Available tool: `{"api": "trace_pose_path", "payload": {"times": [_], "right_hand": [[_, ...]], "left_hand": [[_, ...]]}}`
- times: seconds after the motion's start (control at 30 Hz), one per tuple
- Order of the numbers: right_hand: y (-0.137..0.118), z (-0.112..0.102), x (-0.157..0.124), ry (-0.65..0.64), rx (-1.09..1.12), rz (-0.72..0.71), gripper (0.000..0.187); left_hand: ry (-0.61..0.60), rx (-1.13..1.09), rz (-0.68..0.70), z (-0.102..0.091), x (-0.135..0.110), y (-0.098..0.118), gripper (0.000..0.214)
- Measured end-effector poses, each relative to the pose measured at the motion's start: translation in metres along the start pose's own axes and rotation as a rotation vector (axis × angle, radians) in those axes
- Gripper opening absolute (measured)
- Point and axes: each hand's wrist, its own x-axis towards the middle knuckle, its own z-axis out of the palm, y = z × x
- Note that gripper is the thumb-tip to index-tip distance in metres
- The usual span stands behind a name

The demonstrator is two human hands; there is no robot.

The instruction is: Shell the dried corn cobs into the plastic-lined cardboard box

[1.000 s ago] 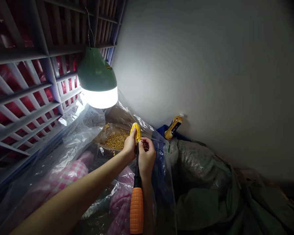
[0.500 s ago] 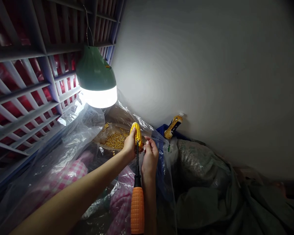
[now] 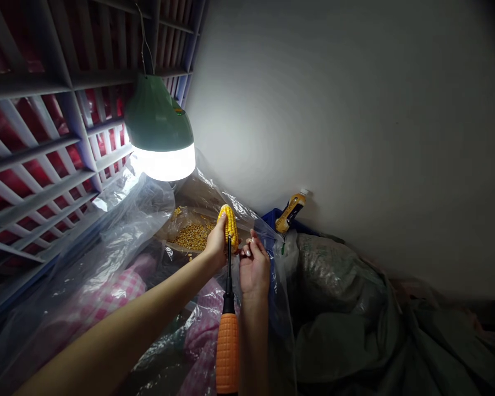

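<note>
My left hand (image 3: 216,242) is closed around a yellow ear of corn (image 3: 230,223), held upright above the loose kernels. A screwdriver (image 3: 227,352) with an orange ridged handle and dark shaft points away from me, its tip against or in the lower part of the ear; no hand grips its handle. Just right of the ear is my right hand (image 3: 256,267), palm turned up and fingers curled in. Whether a kernel lies in those fingers I cannot tell. Corn kernels (image 3: 193,236) are heaped behind my left hand in a plastic-lined container.
A lit green lamp (image 3: 160,126) hangs at upper left before a slatted plastic crate (image 3: 33,148). Clear plastic sheeting (image 3: 127,220) covers pink checked cloth (image 3: 119,289). A bottle (image 3: 291,212) leans in a blue bin by the wall; full sacks (image 3: 338,269) lie right.
My right hand has moved slightly right, away from the ear and the screwdriver shaft. My left hand keeps its hold. The whole view has shifted a little.
</note>
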Motion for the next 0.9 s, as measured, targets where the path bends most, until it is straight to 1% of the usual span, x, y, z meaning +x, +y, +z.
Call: {"api": "trace_pose_path", "payload": {"times": [0.17,0.27,0.33,0.47,0.57,0.67,0.8,0.9], "right_hand": [[-0.0012,-0.0002,-0.0007,0.059,0.153,0.056,0.017],[-0.0047,-0.0016,-0.0007,0.109,0.27,0.032,0.016],[-0.007,-0.0023,-0.0003,0.145,0.292,0.009,0.016],[-0.0082,-0.0009,-0.0005,0.162,0.223,0.011,0.018],[-0.0069,0.0018,-0.0019,0.138,0.162,-0.018,0.023],[-0.0057,0.0042,-0.0038,0.089,0.125,-0.058,0.027],[-0.0055,0.0061,-0.0063,0.059,0.089,-0.103,0.028],[-0.0058,0.007,-0.0075,0.066,0.05,-0.107,0.027]], "left_hand": [[-0.012,-0.019,-0.001,0.0005,0.0,-0.0006,0.043],[-0.006,-0.023,-0.015,0.0009,0.0004,-0.0017,0.043],[-0.002,-0.019,-0.028,0.0009,0.0011,-0.0028,0.043],[-0.02,-0.036,-0.046,0.0005,0.0029,-0.005,0.045],[-0.055,-0.038,-0.037,0.0007,0.0025,-0.0055,0.046],[-0.064,-0.026,-0.032,0.0015,0.0006,-0.0049,0.046],[-0.096,-0.059,-0.045,0.0018,-0.0001,-0.005,0.046],[-0.116,-0.078,-0.053,0.0013,0.0014,-0.0061,0.046]]}}
